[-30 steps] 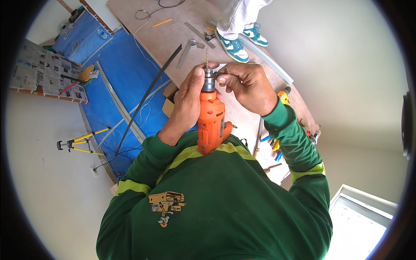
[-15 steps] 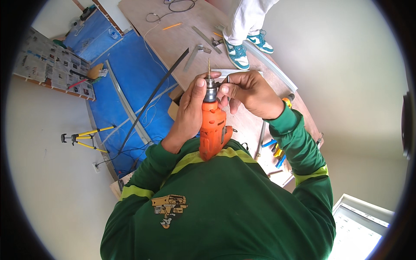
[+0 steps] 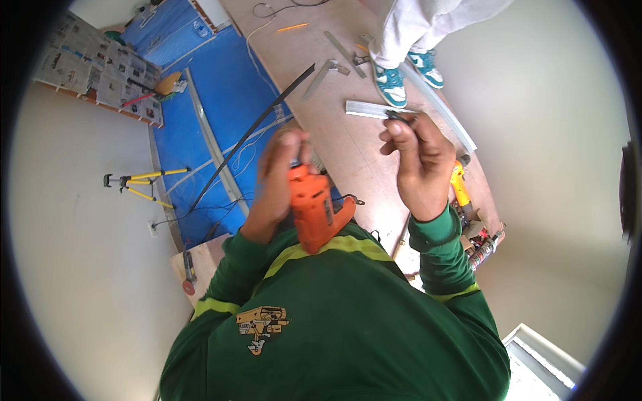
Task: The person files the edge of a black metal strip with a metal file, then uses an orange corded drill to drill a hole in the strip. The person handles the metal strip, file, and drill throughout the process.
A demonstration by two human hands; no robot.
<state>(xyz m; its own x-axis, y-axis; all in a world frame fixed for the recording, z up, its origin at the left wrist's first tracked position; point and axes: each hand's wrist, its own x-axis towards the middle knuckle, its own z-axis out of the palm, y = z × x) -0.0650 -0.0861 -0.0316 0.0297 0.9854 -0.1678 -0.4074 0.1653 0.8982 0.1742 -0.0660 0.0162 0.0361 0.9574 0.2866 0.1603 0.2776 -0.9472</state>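
My left hand (image 3: 275, 180), smeared by motion, is wrapped around the front end of an orange electric drill (image 3: 313, 210). The drill's rear rests close to my green shirt, and its chuck is mostly hidden behind my fingers; no bit can be made out. Away to the right, my right hand (image 3: 426, 157) is raised and pinches a small dark chuck key (image 3: 396, 117) between thumb and fingers. Just behind that key lies a short metal channel piece (image 3: 364, 109) on the wooden board.
Another person's teal-and-white shoes (image 3: 390, 83) stand on the board (image 3: 328, 127). Metal squares (image 3: 319, 79), a pencil (image 3: 293, 27) and a long metal channel (image 3: 441, 107) lie there too. A yellow tool (image 3: 459, 184) is at right. Blue sheeting (image 3: 221, 87) and a yellow tripod (image 3: 144, 182) are left.
My right hand has drawn the chuck key away from the drill's chuck, to the right. My left hand has shifted left with the drill, its fingers now covering the chuck.
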